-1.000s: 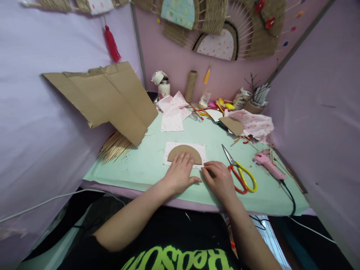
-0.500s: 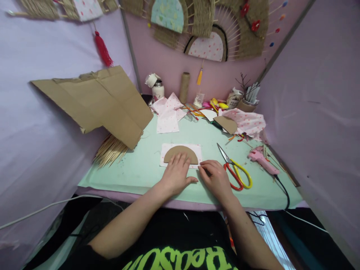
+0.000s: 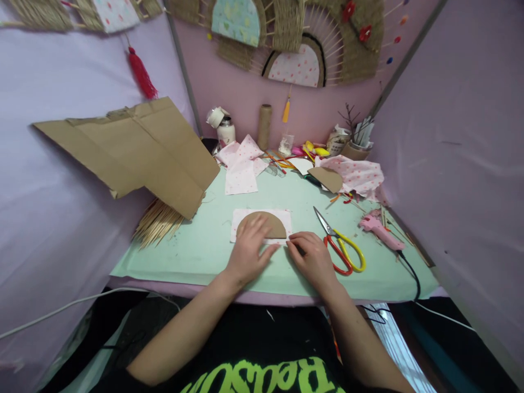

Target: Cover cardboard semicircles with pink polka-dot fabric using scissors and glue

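A brown cardboard half-circle lies, flat side toward me, on a small white-and-pink dotted fabric piece. My left hand rests open on the left part of the cardboard, fingers stretched over it and thumb out to the right. At the fabric's lower right corner, my right hand is curled, with thumb and forefinger closed on the edge. Just right of that hand lie scissors with one red and one yellow handle, blades pointing away.
A pink glue gun with a black cord lies at the right. Folded cardboard leans over thin sticks at the left. Dotted cloth, a twine roll, a bottle and another cardboard half-circle are toward the back.
My left hand has shifted slightly left on the cardboard, uncovering more of its right part. My right hand stays at the fabric corner. The view has turned a little.
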The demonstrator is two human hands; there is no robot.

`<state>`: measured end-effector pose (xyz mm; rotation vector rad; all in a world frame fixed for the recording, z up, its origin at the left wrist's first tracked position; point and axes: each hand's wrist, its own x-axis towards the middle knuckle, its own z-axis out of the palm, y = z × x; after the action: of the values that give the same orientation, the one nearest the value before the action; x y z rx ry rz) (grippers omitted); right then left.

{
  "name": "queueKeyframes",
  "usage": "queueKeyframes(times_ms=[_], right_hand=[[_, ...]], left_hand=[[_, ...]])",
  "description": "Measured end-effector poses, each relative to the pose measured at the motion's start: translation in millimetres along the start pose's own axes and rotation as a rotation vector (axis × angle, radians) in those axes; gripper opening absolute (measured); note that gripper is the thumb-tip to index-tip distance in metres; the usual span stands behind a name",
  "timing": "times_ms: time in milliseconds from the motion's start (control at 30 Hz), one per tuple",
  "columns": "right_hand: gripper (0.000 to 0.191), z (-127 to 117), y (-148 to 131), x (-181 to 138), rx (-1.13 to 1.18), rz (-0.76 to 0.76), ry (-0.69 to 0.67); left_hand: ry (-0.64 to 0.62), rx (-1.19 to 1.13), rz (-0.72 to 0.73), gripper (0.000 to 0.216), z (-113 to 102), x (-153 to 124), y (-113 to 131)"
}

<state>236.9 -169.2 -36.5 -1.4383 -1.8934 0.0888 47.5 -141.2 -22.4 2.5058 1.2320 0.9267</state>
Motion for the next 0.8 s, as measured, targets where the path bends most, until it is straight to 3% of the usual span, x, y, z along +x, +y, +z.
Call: queueKeyframes(times_ms=[100, 167, 233, 333, 533, 800], right_hand=[[0.018, 0, -1, 0, -0.004, 0.013, 0.000], [0.018, -1, -1, 0, -0.007, 0.019, 0.000], [0.017, -1, 0, 0, -0.008, 0.018, -0.002], [0.018, -1, 0, 0, -0.008, 0.016, 0.000], [0.015, -3, 0, 0, -0.002, -0.002, -0.011], [0.013, -17, 18, -1, -0.069, -0.029, -0.075]], left_hand=[[0.398, -0.124, -0.094, 0.021, -14, -3, -2], [0.535, -0.172, -0.158, 0.018, -22, -5, -7], [0.574, -0.184, -0.210, 0.017, -28, -6, -15], [0.474, -0.113, -0.261, 0.019, -34, -7, -31], [0.060, 0.069, -0.263, 0.041, -41, -15, -61], [-0.059, 0.121, -0.161, 0.018, -52, -29, -67]])
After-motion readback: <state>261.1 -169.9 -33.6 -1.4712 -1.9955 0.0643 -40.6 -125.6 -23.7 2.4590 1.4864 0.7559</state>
